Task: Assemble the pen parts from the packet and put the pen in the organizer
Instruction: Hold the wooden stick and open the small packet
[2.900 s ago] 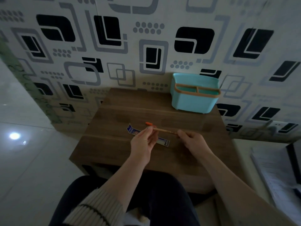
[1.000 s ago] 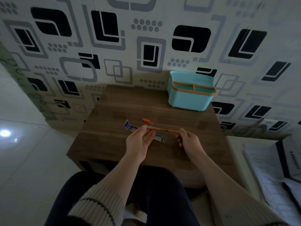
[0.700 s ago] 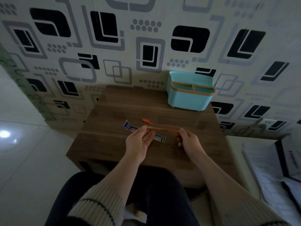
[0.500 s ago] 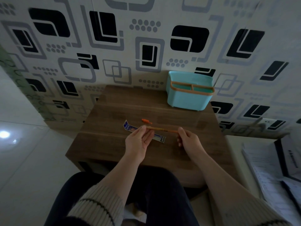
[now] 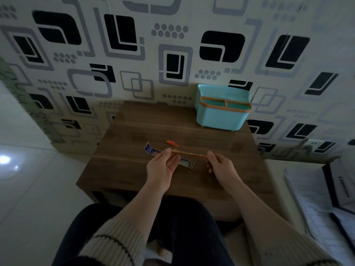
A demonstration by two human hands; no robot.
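Note:
A thin orange-brown pen body (image 5: 189, 153) is held level just above the wooden table (image 5: 134, 169), spanning the gap between my hands. My left hand (image 5: 163, 167) pinches its left end between thumb and fingertips. My right hand (image 5: 221, 166) pinches its right end. An orange pen cap (image 5: 172, 143) lies on the table just behind the pen. The blue and white packet (image 5: 151, 151) lies flat under my left hand, partly hidden. A light blue organizer (image 5: 222, 118) with an orange rim stands at the table's back right.
A patterned wall rises directly behind the table. Papers and a dark folder (image 5: 326, 198) lie on a surface to the right. Pale floor tiles (image 5: 28, 189) lie to the left. My dark-trousered legs (image 5: 172, 227) sit at the table's near edge.
Both hands stay on the pen's ends with almost no movement over the last second. Since the oldest frame the view has shifted slightly, and the cap lies apart from the pen.

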